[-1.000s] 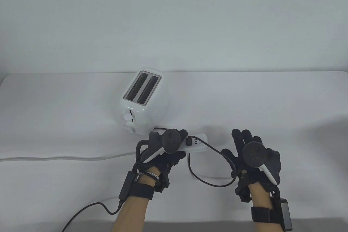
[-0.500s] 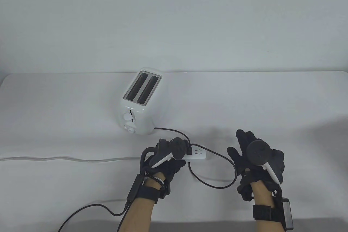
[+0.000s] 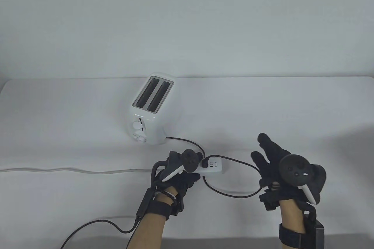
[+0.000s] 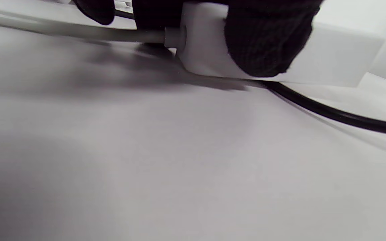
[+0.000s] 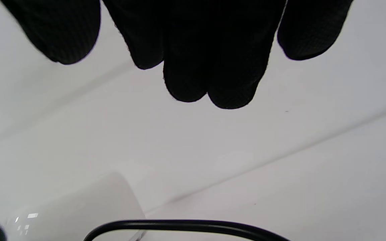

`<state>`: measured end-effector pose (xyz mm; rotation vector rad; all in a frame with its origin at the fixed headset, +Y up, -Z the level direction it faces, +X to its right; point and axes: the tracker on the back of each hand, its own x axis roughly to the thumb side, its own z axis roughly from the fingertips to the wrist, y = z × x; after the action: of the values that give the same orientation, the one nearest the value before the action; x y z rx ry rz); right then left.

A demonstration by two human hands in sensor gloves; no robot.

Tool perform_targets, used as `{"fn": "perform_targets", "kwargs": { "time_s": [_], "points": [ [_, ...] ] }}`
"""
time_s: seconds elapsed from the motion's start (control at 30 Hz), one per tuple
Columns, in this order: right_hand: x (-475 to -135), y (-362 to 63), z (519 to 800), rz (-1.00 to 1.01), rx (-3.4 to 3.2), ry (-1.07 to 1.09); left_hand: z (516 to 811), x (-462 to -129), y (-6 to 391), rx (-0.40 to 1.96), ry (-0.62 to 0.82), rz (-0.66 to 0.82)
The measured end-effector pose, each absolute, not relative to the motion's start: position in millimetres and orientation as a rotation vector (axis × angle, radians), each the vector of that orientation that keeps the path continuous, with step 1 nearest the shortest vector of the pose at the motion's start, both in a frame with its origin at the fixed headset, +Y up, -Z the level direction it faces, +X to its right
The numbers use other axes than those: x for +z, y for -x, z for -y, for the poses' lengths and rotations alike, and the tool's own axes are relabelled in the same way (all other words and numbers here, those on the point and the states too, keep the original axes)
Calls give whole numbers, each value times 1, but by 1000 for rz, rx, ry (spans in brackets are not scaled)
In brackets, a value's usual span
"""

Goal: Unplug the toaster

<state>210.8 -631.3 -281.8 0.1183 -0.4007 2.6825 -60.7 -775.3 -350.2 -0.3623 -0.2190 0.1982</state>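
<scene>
The white toaster [image 3: 152, 109] stands at mid-table. Its black cord [image 3: 233, 195] loops over the table to a black plug [image 3: 204, 162] seated in the white power strip [image 3: 214, 167]. My left hand [image 3: 187, 177] grips the strip's left end; in the left wrist view its fingers [image 4: 263, 40] wrap over the strip [image 4: 333, 57]. My right hand [image 3: 268, 158] hovers right of the strip, fingers spread, holding nothing. In the right wrist view its fingers [image 5: 209, 67] hang free above the cord [image 5: 186, 224].
The strip's white cable [image 3: 73, 170] runs left off the table. A black glove cable [image 3: 96, 224] lies near the front edge. The table's back edge [image 3: 263, 77] meets a white wall.
My left hand has drawn the power strip slightly nearer and to the right. My right hand has moved right, away from the strip, still open. The plug stays in the strip.
</scene>
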Motion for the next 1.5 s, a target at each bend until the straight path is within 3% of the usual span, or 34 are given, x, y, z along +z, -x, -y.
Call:
{"fn": "perform_targets", "kwargs": {
  "time_s": [0.37,1.0,1.13,1.3,1.5],
  "points": [
    [-324,-93,654,55,3277,-421,782,-347,61,193,375,216],
    [-335,-68,665,81,3409,-438,781,-347,61,201,374,203],
    [-337,-82,652,214,3386,-330,780,-348,61,199,377,200],
    [-335,-131,631,378,3217,-114,781,-347,62,199,374,209],
    [-339,-194,645,389,3109,169,781,-346,61,176,344,214]
  ]
}}
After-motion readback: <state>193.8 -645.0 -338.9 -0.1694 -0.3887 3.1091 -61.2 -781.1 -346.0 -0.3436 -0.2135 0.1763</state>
